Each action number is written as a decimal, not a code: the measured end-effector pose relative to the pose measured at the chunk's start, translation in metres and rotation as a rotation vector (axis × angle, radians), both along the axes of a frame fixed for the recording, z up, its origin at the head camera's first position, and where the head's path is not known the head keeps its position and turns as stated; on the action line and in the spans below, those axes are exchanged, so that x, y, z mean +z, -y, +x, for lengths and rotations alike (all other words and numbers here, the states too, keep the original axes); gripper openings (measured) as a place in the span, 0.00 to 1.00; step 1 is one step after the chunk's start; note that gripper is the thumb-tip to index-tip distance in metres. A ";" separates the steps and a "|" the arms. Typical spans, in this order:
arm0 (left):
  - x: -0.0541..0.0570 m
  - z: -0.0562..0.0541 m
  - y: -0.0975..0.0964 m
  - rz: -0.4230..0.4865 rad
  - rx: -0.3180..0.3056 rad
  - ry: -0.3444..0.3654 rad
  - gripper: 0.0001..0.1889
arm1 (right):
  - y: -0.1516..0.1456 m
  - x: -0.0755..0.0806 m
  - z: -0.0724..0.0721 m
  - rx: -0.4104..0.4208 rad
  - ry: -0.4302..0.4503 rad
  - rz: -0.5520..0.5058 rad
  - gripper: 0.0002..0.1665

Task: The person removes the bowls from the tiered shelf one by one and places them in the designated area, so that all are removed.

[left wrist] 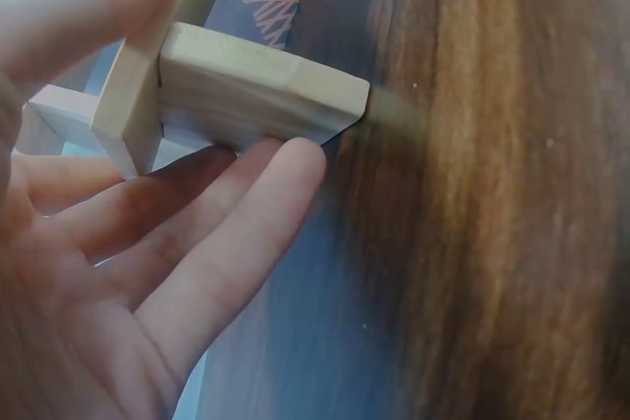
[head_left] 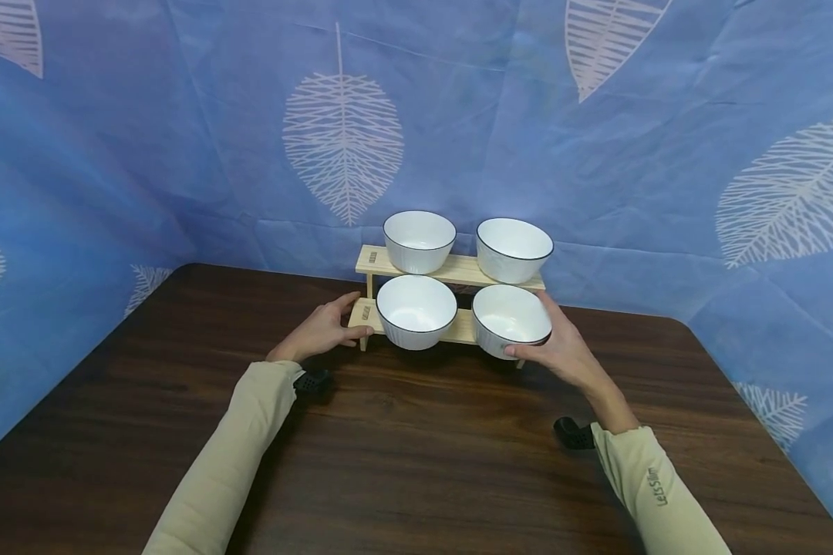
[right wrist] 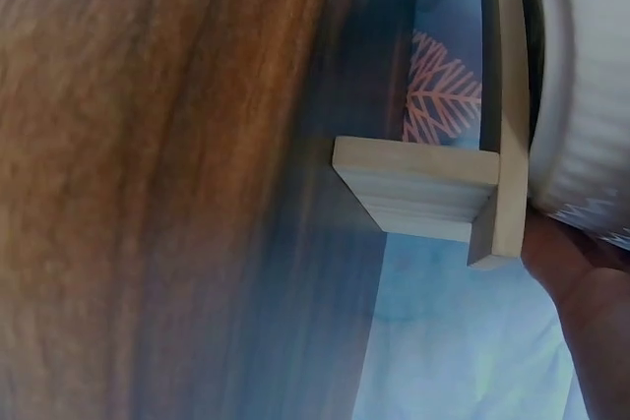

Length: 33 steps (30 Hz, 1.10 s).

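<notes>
A two-tier wooden rack carries white bowls with dark rims. On its upper board stand a left bowl and a right bowl; the lower board bears a left bowl and a right bowl. My left hand grips the left end of the lower board, thumb at the front; in the left wrist view its fingers reach beside the board's short leg. My right hand holds the lower right bowl from its right side, thumb across the front. Its other fingers are mostly hidden behind the bowl.
The rack stands near the back edge of a dark wooden table. Close behind hangs a blue cloth with white leaf prints. A black strap piece sits by the left cuff, another black piece by the right cuff.
</notes>
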State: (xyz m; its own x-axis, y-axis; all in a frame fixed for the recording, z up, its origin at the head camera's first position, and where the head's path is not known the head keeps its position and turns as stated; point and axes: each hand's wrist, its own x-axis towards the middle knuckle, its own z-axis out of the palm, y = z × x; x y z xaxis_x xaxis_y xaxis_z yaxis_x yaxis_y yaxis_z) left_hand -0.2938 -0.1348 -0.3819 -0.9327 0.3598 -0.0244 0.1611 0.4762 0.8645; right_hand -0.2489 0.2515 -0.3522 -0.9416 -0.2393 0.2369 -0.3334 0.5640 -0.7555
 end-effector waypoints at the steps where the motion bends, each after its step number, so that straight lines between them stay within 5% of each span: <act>1: 0.000 0.000 0.000 0.003 0.002 -0.001 0.45 | 0.000 0.000 0.000 -0.006 -0.003 0.006 0.55; 8: -0.002 -0.003 -0.002 0.031 -0.018 -0.021 0.45 | -0.004 0.002 0.007 -0.061 -0.011 0.059 0.60; 33: -0.005 0.001 -0.002 0.087 0.027 0.022 0.43 | -0.003 0.010 0.031 -0.039 -0.011 0.065 0.64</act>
State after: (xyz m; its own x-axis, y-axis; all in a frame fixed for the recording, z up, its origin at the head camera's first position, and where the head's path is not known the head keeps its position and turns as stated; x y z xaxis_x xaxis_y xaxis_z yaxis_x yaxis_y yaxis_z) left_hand -0.2929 -0.1329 -0.3868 -0.9418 0.3359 -0.0151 0.1292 0.4030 0.9060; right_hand -0.2177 0.2542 -0.3424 -0.9480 -0.2178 0.2322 -0.3182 0.6246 -0.7132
